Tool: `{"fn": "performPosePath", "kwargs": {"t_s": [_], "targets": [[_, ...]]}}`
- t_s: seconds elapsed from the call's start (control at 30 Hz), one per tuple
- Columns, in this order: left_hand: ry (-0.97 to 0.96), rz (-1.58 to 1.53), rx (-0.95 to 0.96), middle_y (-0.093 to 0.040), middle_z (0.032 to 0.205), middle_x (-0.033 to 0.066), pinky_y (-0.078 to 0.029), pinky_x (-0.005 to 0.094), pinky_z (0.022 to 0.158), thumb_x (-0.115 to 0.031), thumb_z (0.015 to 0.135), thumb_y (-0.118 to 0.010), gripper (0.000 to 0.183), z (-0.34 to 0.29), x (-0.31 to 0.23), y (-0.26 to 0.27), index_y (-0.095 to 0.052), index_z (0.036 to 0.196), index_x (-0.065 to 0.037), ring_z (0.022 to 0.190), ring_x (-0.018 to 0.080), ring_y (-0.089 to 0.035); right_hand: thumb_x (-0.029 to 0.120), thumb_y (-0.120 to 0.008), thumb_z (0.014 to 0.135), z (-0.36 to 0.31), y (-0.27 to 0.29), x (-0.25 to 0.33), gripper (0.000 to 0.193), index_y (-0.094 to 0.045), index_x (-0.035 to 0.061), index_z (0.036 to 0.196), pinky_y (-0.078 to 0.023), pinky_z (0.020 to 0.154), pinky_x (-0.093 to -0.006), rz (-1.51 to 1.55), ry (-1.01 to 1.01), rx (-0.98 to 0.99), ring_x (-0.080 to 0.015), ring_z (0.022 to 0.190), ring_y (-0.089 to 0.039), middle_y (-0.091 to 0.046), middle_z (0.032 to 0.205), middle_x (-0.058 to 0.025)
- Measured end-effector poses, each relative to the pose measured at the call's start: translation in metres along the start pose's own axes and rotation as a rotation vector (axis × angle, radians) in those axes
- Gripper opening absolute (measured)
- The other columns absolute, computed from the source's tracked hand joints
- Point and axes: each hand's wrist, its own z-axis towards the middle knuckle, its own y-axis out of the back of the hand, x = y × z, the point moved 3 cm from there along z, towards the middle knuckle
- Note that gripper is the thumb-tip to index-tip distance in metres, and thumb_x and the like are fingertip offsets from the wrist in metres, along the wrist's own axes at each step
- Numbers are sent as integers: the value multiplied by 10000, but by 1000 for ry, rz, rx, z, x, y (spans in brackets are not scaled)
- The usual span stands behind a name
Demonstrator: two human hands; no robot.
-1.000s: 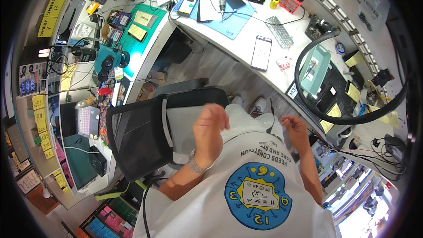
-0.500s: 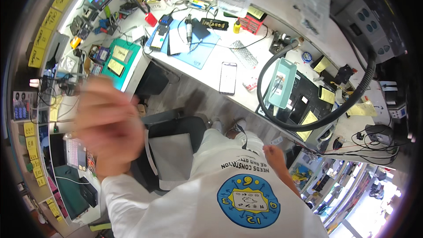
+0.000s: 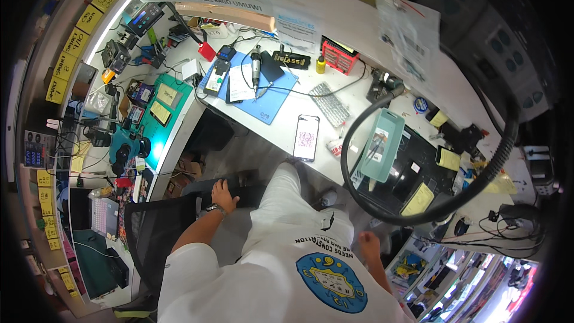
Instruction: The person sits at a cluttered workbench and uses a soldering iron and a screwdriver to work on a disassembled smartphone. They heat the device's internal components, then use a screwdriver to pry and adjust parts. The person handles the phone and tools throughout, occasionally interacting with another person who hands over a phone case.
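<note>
My left hand (image 3: pixel 224 196), with a watch (image 3: pixel 216 209) on its wrist, lies over the armrest (image 3: pixel 203 184) of a dark office chair (image 3: pixel 152 224). Its fingers are stretched and slightly apart. Low at my right side hangs my right hand (image 3: pixel 369 244), loosely closed, with nothing seen in it. Ahead of me, a phone (image 3: pixel 306 137) with a lit screen lies at the white desk's (image 3: pixel 263 133) near edge. Neither hand touches it.
A black hose (image 3: pixel 353 170) loops over the desk's right side, around a pale green tray (image 3: pixel 382 143). A blue mat (image 3: pixel 269 104) bears a pen-shaped tool (image 3: pixel 256 69). To the left stand a teal microscope (image 3: pixel 125 146) and a green mat (image 3: pixel 179 100).
My left hand has dropped from high in front of me, where it was blurred, onto the chair's armrest. The view has shifted, and my body is nearer the desk. My right hand still hangs low.
</note>
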Motion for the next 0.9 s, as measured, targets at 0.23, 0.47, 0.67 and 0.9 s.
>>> {"fn": "performPosePath", "kwargs": {"t_s": [0.23, 0.47, 0.67, 0.9], "targets": [[-129, 275, 239, -538, 1544, 322, -374, 642, 1226, -755, 882, -763, 1172, 83, 34, 4, -292, 1680, -39, 1481, 491, -486, 200, -680, 1113, 30, -44, 189, 236, -725, -16, 1198, -563, 850, -281, 405, 104, 248, -145, 977, -759, -776, 1068, -77], [-69, 189, 352, -723, 1308, 304, -535, 616, 1065, -818, 873, -711, 1266, 130, 72, 12, -250, 1663, 57, 1263, 450, -699, 171, -678, 1110, 85, -131, 341, 209, -720, -6, 1214, -564, 833, -292, 508, 365, 246, -134, 994, -752, -778, 1112, -82], [45, 112, 260, -772, 1164, 286, -584, 544, 944, -839, 870, -684, 1287, 160, 124, 36, -256, 1659, 83, 1084, 406, -768, 81, -730, 1029, 150, -173, 521, 137, -750, -2, 1136, -577, 776, -335, 245, 824, -2, -230, 888, -731, -759, 1025, -135], [-44, -52, -36, -781, 1003, 289, -585, 548, 805, -641, 1040, -546, 764, 186, 206, -3, -524, 1511, -40, 901, 468, -768, 110, -721, 995, 252, -267, 630, 197, -671, -35, 1119, -568, 840, -537, -100, 948, -316, -445, 959, -699, -685, 1058, -272]]}}
